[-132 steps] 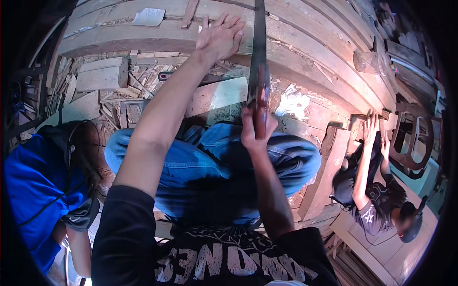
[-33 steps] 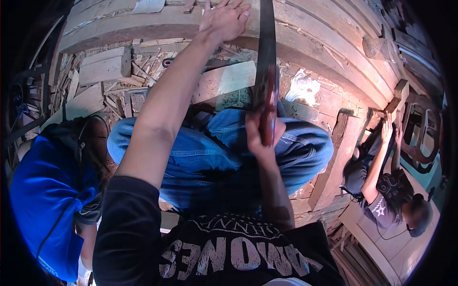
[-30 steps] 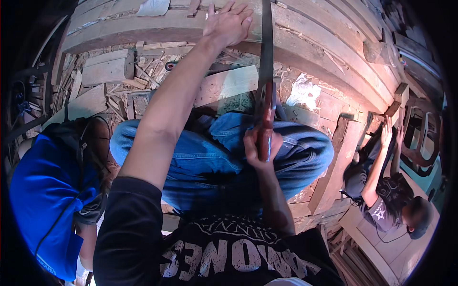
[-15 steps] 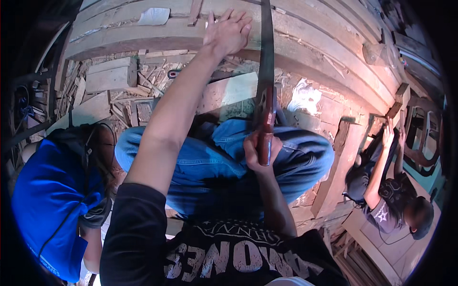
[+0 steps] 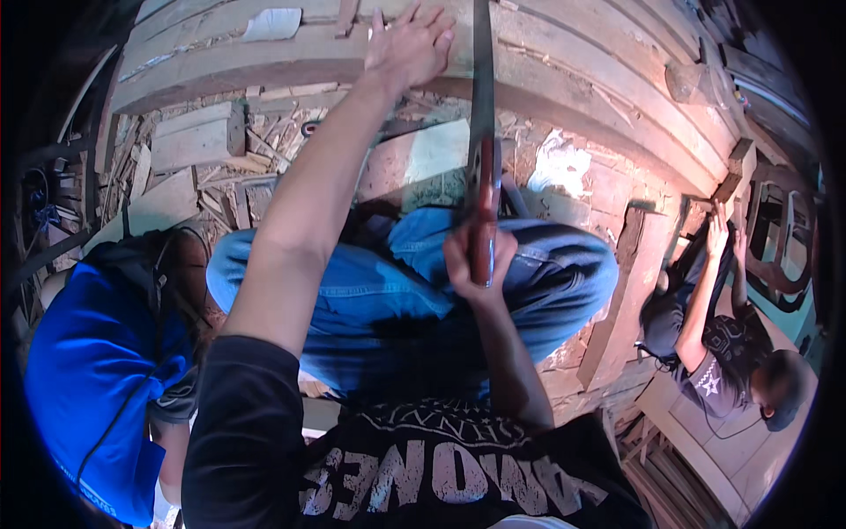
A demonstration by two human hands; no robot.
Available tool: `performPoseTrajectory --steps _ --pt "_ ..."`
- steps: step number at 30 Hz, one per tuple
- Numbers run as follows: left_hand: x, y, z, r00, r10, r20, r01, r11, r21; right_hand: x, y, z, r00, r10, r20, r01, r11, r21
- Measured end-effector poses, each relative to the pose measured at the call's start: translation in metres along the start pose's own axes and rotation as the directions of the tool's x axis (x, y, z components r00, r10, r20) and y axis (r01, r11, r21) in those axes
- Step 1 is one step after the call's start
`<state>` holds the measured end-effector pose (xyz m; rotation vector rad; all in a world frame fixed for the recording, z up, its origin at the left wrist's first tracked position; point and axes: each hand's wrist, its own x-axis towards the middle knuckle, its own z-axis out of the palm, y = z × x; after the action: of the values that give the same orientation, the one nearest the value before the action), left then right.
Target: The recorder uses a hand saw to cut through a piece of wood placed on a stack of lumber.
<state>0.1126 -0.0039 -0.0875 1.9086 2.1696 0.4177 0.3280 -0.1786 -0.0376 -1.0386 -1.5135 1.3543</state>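
A handsaw with a long dark blade point(image 5: 483, 79) and reddish-brown wooden handle point(image 5: 486, 212) lies lengthwise across a pale wooden beam point(image 5: 256, 69) in front of me. My right hand point(image 5: 478, 260) is closed round the handle, above my jean-clad knees. My left hand point(image 5: 407, 48) rests on the beam just left of the blade, fingers spread. The blade's far end runs out at the top edge of the picture, and its cutting edge is too small to make out.
Offcuts point(image 5: 194, 141), splinters, a white crumpled item point(image 5: 555, 172) and a loose board point(image 5: 617, 291) lie around me. A co-worker in blue point(image 5: 92, 370) is at lower left; another point(image 5: 723, 361) at right has both hands raised to wood pieces.
The saw and my right hand have shifted back and forth along the blade's line, lately slightly away from my body. My left hand stays on the beam. The view has shifted slightly.
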Motion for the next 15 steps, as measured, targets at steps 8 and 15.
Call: performPoseTrajectory --steps 8,15 --pt "-0.005 -0.005 0.003 1.0 -0.003 0.001 0.003 0.999 -0.033 -0.004 -0.001 0.002 0.999 -0.051 -0.007 0.051 0.998 0.023" --pt "-0.007 -0.011 0.0 0.997 0.01 -0.074 -0.01 1.0 0.003 0.025 0.001 0.002 0.994 -0.113 0.005 0.113 0.989 -0.09"
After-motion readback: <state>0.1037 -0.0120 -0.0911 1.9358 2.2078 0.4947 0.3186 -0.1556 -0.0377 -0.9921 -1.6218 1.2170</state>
